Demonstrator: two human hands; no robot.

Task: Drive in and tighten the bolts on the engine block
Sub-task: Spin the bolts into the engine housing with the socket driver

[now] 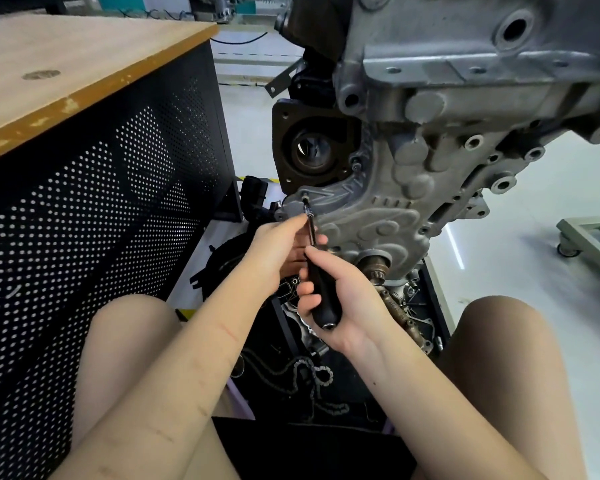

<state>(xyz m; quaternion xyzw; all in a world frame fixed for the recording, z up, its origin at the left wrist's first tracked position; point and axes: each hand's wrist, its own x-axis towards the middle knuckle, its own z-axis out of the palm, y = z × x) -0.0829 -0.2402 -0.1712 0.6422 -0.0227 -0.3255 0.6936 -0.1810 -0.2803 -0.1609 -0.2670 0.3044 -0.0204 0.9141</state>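
Head view: the engine block [440,140] is hung at upper right, beside a perforated black cabinet [94,216] with a wooden tabletop [66,64]. A black-handled driver [321,289] is gripped by the right hand [343,299]; its shaft is pinched by the left hand [278,247]. Its tip is seated on a bolt [305,195] at the cover's lower-left corner.
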